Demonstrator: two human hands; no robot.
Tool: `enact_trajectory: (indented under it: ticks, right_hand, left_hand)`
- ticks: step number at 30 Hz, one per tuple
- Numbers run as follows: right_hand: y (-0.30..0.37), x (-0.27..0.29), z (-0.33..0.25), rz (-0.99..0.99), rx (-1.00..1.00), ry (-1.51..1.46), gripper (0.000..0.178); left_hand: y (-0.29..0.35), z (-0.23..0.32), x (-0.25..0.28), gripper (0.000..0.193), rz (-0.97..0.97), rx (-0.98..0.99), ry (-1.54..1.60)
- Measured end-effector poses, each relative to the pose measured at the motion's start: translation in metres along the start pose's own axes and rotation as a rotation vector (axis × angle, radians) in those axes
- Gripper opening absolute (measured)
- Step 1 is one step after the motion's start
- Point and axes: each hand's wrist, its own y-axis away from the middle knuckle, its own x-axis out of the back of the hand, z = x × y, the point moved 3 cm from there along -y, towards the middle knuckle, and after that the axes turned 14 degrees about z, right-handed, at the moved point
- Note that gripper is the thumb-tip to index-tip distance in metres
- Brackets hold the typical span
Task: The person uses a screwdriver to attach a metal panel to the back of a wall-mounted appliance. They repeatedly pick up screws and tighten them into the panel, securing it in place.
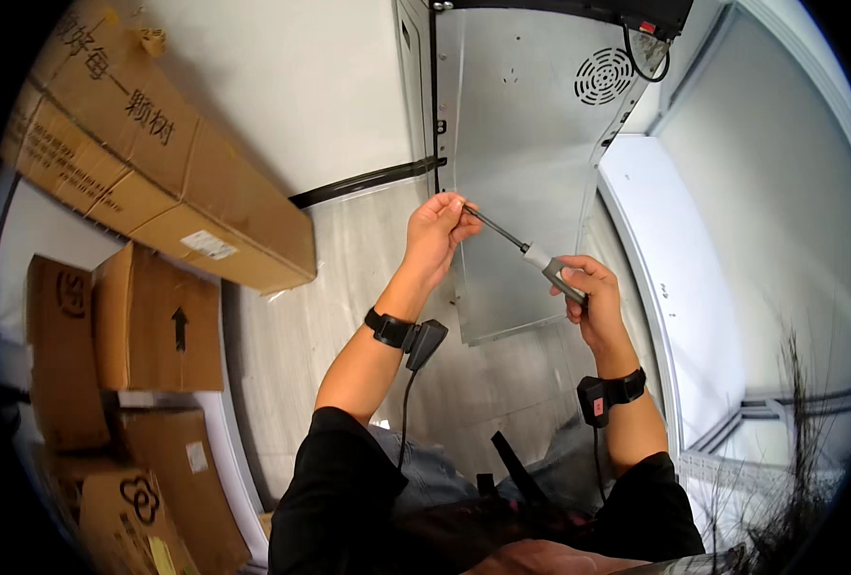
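My right hand (590, 289) grips the grey and white handle of a screwdriver (531, 251). Its dark shaft runs up and left to my left hand (437, 235), whose fingertips pinch the shaft's tip right at the left edge of a grey metal back panel (531, 144). The panel belongs to a white appliance and has a round vent grille (604, 76) at its upper right. Both wrists wear black straps with small devices and cables.
A long cardboard box (157, 144) leans at the upper left, with several smaller cardboard boxes (157, 321) stacked below it. A black cord (648, 59) hangs at the panel's top right. A white wall and frame (679, 268) run along the right. Light wood-look floor (339, 287) lies beneath.
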Motion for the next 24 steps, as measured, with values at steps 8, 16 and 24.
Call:
enact_trajectory:
  ticks: [8,16,24]
  right_hand:
    - [0.037,-0.051,-0.024,0.177,0.477,0.444,0.019]
    - [0.052,-0.07,-0.005,0.14,1.018,0.515,0.036]
    - [0.045,-0.073,-0.005,0.137,1.112,0.472,0.038]
  left_hand:
    - [-0.013,0.002,0.012,0.016,0.036,0.188,0.197]
    - [-0.032,0.008,0.002,0.019,0.026,0.17,0.233]
    - [-0.04,0.025,-0.008,0.019,0.142,-0.015,0.121]
